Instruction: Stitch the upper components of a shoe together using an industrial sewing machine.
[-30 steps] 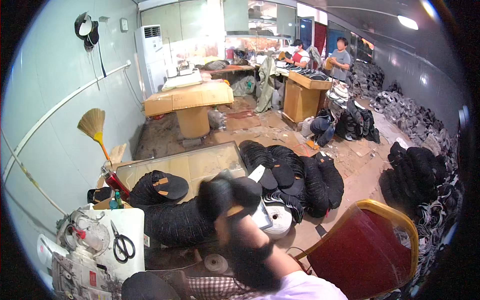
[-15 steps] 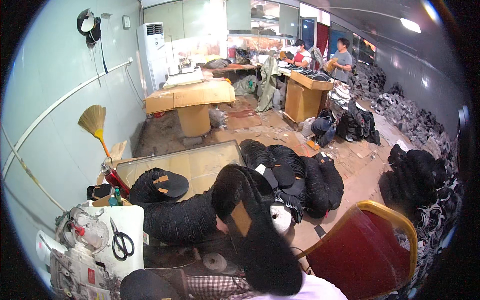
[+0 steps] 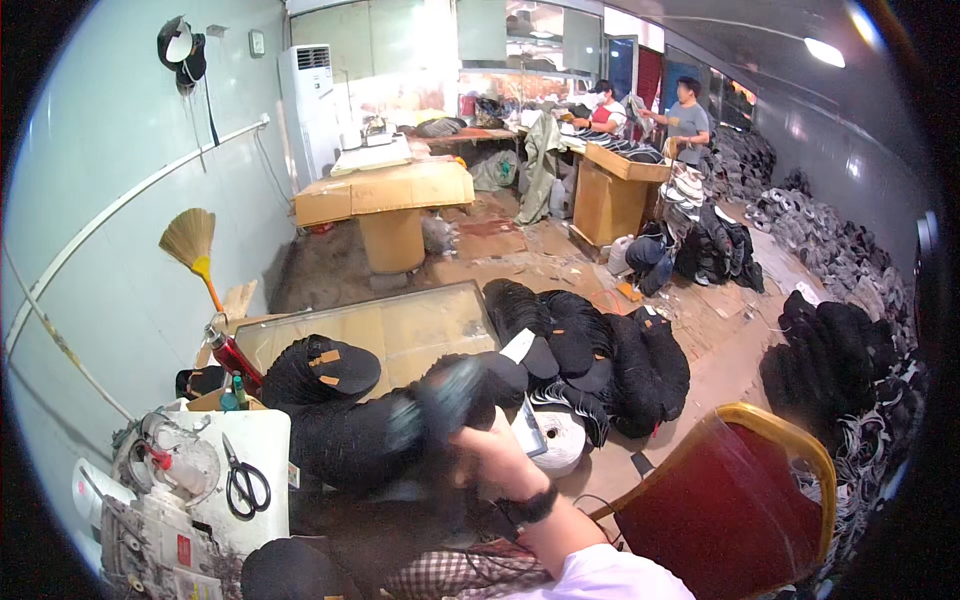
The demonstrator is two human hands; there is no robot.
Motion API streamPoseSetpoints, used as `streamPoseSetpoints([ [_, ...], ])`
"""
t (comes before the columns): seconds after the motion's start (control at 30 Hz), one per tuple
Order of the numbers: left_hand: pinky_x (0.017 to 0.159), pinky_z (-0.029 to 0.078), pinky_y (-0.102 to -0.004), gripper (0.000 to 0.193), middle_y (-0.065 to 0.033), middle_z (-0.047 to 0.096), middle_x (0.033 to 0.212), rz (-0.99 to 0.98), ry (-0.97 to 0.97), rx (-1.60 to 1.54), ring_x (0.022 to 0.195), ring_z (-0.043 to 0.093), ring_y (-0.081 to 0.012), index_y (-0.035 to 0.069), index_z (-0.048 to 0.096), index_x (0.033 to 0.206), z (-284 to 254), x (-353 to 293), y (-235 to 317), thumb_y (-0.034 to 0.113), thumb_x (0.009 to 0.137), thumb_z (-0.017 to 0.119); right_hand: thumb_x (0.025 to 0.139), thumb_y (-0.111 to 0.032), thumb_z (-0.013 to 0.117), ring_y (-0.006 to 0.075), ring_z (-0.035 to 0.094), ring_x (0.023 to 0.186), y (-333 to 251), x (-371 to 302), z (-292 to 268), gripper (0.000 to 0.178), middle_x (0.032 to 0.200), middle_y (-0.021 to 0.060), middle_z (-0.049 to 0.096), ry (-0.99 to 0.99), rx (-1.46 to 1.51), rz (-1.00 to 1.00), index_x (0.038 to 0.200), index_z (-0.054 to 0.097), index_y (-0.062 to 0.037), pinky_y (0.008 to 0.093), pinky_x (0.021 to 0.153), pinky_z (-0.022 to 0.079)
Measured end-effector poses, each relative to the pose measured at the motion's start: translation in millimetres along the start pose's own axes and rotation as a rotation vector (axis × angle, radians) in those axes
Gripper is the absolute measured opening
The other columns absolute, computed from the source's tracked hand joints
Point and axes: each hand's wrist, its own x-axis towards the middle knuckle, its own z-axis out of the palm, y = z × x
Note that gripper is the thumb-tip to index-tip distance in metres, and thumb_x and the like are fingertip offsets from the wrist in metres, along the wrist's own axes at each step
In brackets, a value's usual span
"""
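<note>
Right, lettering first. Clock positions are taken from the right hand [image 3: 490, 458]. Between eight and nine, a red label [image 3: 184, 551] sits on the grubby pale machine [image 3: 150, 520]; its marks are too small to read. At ten, tan patches [image 3: 327, 357] show on the end cap of a black stack [image 3: 295, 375]; any print on them is illegible at this size.

The grip: the right hand is motion-blurred. A smeared black piece [image 3: 474, 405] lies at its eleven to twelve o'clock, against or just beside the fingers. Cannot tell whether they pinch it or are spread. Pale teal streaks cross the blur, source unclear. A dark wristband [image 3: 537, 503] shows at between four and five, below it a pale sleeve [image 3: 615, 575]. Left hand out of sight. A long row [image 3: 345, 440] of black pieces runs off toward nine, close to the blur.

Surface: a framed tabletop [image 3: 400, 325], dull and yellowish, between ten and eleven. White spool [image 3: 565, 440] near, at three; black bundles [image 3: 645, 380] at two. Scissors [image 3: 243, 488] on the white board [image 3: 270, 450], nine.

Room: broom [image 3: 190, 250] and red canister [image 3: 235, 352] at ten; cardboard-topped stand [image 3: 385, 195] at eleven; two people [image 3: 687, 125] around one; grey heaps [image 3: 830, 240] along the wall at two; red chair [image 3: 720, 500] between three and four.
</note>
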Motion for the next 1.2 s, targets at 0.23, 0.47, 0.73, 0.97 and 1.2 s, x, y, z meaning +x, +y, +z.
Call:
streamPoseSetpoints([
  [0.23,0.069,0.046,-0.0261,0.02,-0.0052,0.062,0.081,0.003,0.018,0.0,0.072,0.055,-0.0118,0.001,0.058,0.106,0,-1,-2,0.013,0.091,0.051,0.083,-0.01,0.062,0.012,0.058,0.082,12,2,2,0.022,0.092,0.0051,0.066,-0.11,-0.293,-0.09,0.101,0.062,0.0017,0.0269,0.074,0.048],
  [0.47,0.069,0.046,-0.0264,0.02,-0.0057,0.062,0.081,0.004,0.003,-0.016,0.072,0.055,-0.0125,0.0,0.057,0.106,-1,0,-4,0.013,0.091,0.052,0.078,-0.001,0.064,0.0143,0.06,0.089,6,2,4,0.027,0.096,0.0044,0.066,-0.016,-0.538,-0.114,0.105,0.061,0.0009,0.0277,0.082,0.047],
  [0.73,0.07,0.046,-0.0263,0.02,-0.0058,0.062,0.081,0.011,-0.002,-0.006,0.072,0.055,-0.0125,0.0,0.057,0.106,0,-1,0,0.013,0.092,0.051,0.082,-0.009,0.062,0.0142,0.061,0.079,5,-1,5,0.023,0.088,0.0058,0.065,0.004,-0.063,0.005,0.103,0.061,-0.0018,0.029,0.072,0.05],
  [0.97,0.07,0.046,-0.0264,0.02,-0.0055,0.062,0.081,-0.005,0.003,-0.019,0.073,0.054,-0.0126,0.0,0.057,0.106,0,-1,-1,0.013,0.092,0.052,0.076,-0.002,0.064,0.0225,0.063,0.083,17,7,-5,0.029,0.09,0.0058,0.066,0.03,-0.773,-0.451,0.104,0.061,-0.0025,0.0321,0.077,0.049],
  [1.2,0.07,0.045,-0.0259,0.02,-0.0057,0.062,0.081,-0.016,0.01,-0.002,0.073,0.054,-0.0125,0.0,0.058,0.105,1,-1,1,0.012,0.091,0.052,0.079,-0.006,0.062,0.0183,0.058,0.092,16,3,-7,0.032,0.102,0.007,0.063,-0.042,0.447,0.038,0.109,0.058,0.0029,0.0316,0.081,0.047],
])
